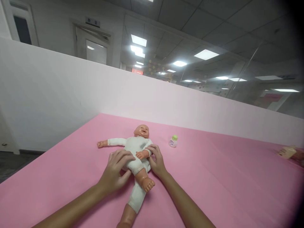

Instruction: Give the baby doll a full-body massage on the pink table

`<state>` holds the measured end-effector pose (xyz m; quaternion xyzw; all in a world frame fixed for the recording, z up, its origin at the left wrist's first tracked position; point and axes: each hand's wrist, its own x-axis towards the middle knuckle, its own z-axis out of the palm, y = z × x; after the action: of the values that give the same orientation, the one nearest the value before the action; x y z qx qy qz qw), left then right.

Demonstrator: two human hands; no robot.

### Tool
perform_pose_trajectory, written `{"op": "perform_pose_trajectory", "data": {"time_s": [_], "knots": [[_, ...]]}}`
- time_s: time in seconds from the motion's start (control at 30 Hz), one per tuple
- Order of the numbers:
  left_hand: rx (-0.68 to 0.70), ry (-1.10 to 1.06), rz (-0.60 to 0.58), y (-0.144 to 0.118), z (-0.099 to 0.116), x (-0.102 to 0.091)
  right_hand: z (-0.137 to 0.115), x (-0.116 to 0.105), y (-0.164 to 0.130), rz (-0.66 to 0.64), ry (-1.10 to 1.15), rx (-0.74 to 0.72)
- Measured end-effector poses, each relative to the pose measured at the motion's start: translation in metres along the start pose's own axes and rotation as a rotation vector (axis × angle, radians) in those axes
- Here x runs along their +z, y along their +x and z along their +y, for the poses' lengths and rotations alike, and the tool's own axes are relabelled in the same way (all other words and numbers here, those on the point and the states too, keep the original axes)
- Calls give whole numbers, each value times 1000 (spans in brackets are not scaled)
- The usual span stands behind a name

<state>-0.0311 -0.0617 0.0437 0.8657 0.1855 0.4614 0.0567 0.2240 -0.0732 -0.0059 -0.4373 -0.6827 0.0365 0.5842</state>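
A baby doll (pixel 136 145) with a soft white cloth body lies face up on a pink-covered table. Its head points away from me, one arm is stretched out to the left, and one leg crosses over the other. My left hand (pixel 117 169) curls round the doll's hip and upper thigh, thumb below and fingers on top. On the other side, my right hand (pixel 157 161) is closed about the doll's forearm and flank; some of its fingertips are hidden. A small clear bottle with a green cap (pixel 173 141) stands to the right of the doll.
The pink table cover (pixel 213 177) spreads out on both sides, with its left edge above a dark floor. A low white partition (pixel 147 98) runs along the back. At the far right lies a blurred cream and brownish object (pixel 288 152) that I cannot make out.
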Motion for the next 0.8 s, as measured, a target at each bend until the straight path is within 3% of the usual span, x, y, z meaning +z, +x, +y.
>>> {"op": "perform_pose_trajectory", "data": {"time_s": [0.27, 0.57, 0.8], "knots": [[3, 0, 3, 1, 3, -3, -9, -1, 2, 63, -22, 71], [0, 17, 21, 1, -1, 1, -4, 0, 0, 29, -29, 7], [-12, 10, 4, -2, 0, 0, -8, 2, 1, 92, -3, 126]]}}
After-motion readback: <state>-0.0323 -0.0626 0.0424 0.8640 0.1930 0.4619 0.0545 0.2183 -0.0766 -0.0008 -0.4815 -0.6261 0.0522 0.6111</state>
